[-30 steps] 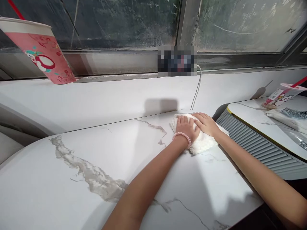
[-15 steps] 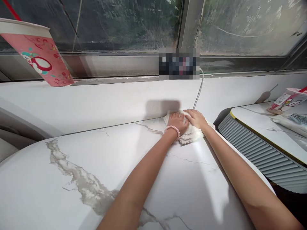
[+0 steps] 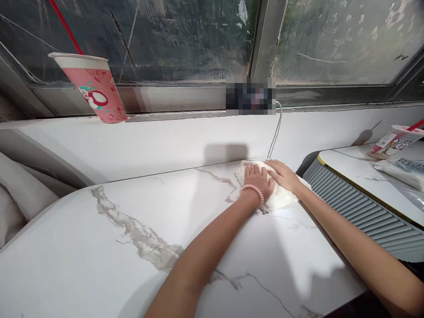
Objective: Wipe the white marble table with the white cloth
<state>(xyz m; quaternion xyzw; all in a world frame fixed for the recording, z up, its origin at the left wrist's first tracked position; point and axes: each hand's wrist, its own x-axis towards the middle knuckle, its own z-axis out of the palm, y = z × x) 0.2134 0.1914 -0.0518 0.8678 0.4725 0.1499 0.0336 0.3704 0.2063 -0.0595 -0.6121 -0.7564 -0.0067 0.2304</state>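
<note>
On the white marble-patterned table (image 3: 212, 198), a white cloth (image 3: 281, 198) lies spread near the back edge by the wall. My left hand (image 3: 260, 182), with a pink coiled band (image 3: 253, 190) round its wrist, rests flat on the cloth, fingers apart. Beside it, almost touching, my right hand (image 3: 285, 176) also lies flat on the cloth's far right part. Both palms are hidden from above.
A pink paper cup (image 3: 97, 92) with a red straw stands on the window ledge at left. A white cable (image 3: 275, 132) hangs from a blurred object (image 3: 251, 96). At right, a ribbed-front counter (image 3: 371, 212) bears another cup (image 3: 394, 141) and a plastic packet (image 3: 399, 172).
Both hands and the cloth under them have slid slightly right and nearer along the table. The view has also shifted, so the left cup appears farther right, with more straw showing.
</note>
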